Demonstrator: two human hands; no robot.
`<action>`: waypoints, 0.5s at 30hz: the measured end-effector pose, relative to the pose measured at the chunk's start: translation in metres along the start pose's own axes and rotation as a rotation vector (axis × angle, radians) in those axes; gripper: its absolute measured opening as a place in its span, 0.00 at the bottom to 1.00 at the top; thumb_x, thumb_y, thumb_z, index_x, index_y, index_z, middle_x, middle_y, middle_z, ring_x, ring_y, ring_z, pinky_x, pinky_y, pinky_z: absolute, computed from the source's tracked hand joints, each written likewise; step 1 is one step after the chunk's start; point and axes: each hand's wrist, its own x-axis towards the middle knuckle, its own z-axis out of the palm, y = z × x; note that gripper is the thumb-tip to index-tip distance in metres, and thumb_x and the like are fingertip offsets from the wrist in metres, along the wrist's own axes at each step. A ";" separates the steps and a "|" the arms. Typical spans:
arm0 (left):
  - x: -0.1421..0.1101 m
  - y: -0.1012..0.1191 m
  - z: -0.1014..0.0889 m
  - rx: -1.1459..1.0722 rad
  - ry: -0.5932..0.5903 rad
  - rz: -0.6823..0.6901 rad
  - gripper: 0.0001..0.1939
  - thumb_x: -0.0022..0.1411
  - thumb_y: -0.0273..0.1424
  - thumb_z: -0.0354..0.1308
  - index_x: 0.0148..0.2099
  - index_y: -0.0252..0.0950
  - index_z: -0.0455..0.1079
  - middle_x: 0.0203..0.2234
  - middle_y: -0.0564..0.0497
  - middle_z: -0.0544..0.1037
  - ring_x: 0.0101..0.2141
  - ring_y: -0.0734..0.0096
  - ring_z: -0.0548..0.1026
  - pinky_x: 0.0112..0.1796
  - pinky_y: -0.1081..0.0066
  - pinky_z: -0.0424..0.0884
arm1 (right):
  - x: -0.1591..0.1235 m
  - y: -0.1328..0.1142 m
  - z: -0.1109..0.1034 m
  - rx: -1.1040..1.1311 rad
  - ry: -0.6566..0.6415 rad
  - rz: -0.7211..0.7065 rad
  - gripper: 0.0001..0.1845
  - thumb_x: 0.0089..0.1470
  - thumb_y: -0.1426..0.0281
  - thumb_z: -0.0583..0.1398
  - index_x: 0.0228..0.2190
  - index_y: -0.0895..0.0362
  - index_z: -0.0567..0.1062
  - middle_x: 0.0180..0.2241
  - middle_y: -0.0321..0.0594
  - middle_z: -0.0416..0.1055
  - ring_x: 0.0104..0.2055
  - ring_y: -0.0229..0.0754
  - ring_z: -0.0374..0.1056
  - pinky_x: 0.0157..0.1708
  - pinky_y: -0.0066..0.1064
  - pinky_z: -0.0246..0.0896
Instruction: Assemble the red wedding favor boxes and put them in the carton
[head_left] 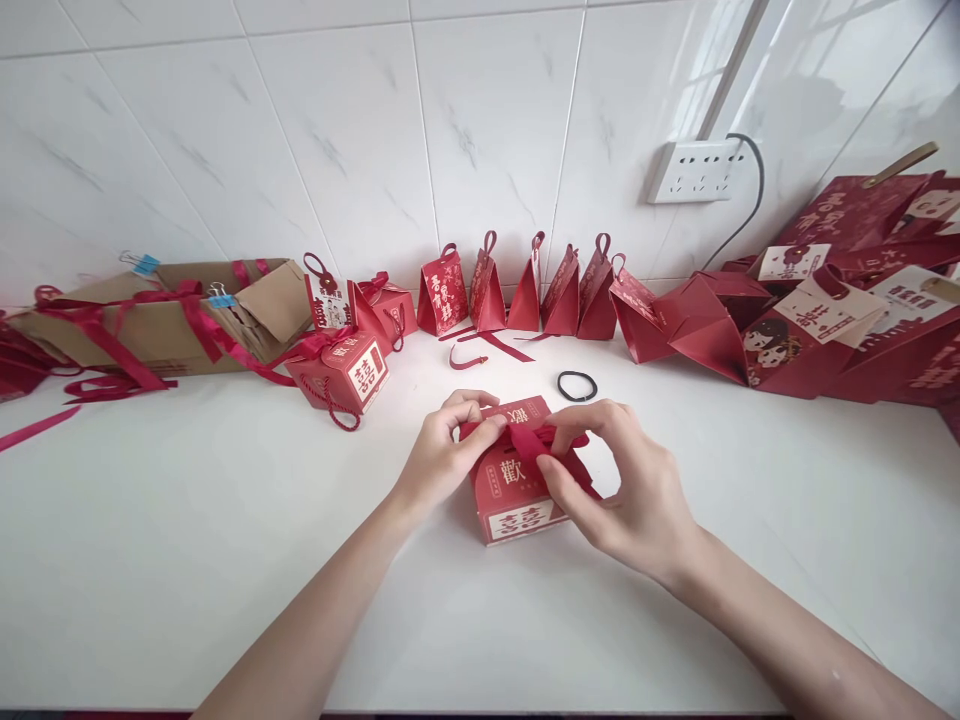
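Observation:
A red gift box (495,490) with gold characters and a cream front label sits on the white table in front of me. A red ribbon (527,440) crosses its top. My left hand (454,440) grips the ribbon at the left of the box top, thumb and fingers closed together. On the other side, my right hand (626,490) has its thumb and forefinger bent around the ribbon near the middle of the lid. The fingertips partly cover the ribbon, so its knot or loop cannot be made out clearly.
Behind the box lie a black hair tie (577,386) and loose ribbon pieces (469,362). Small red bags (442,295) line the wall. At left stand a finished red box (345,375) and a cardboard box (150,335) draped with ribbon. Red packages (817,330) pile up at right, below a power strip (694,172).

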 end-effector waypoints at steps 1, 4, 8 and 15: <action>0.000 0.000 0.000 0.007 0.000 0.004 0.21 0.56 0.40 0.57 0.20 0.36 0.54 0.43 0.46 0.69 0.43 0.61 0.68 0.44 0.67 0.61 | 0.000 0.000 0.000 0.003 -0.012 0.018 0.07 0.54 0.71 0.57 0.36 0.55 0.64 0.27 0.37 0.68 0.30 0.40 0.65 0.32 0.35 0.59; -0.001 -0.001 0.000 0.014 -0.010 0.004 0.21 0.56 0.40 0.58 0.20 0.35 0.54 0.42 0.47 0.69 0.40 0.63 0.69 0.43 0.68 0.62 | 0.001 0.001 0.000 -0.005 -0.063 0.013 0.10 0.53 0.71 0.58 0.39 0.55 0.65 0.27 0.36 0.69 0.30 0.40 0.64 0.34 0.37 0.61; -0.001 -0.002 -0.001 0.035 -0.009 0.000 0.21 0.54 0.41 0.61 0.20 0.35 0.56 0.42 0.47 0.69 0.41 0.63 0.69 0.43 0.67 0.62 | 0.002 0.000 -0.001 0.075 -0.067 0.060 0.11 0.53 0.77 0.56 0.39 0.54 0.67 0.32 0.37 0.71 0.34 0.39 0.67 0.36 0.35 0.64; 0.000 -0.001 -0.001 0.018 -0.034 -0.008 0.21 0.54 0.42 0.62 0.21 0.34 0.58 0.42 0.48 0.69 0.41 0.64 0.70 0.40 0.68 0.64 | 0.002 -0.002 -0.001 0.250 0.164 0.331 0.05 0.54 0.73 0.58 0.35 0.52 0.69 0.34 0.37 0.71 0.37 0.40 0.70 0.36 0.32 0.69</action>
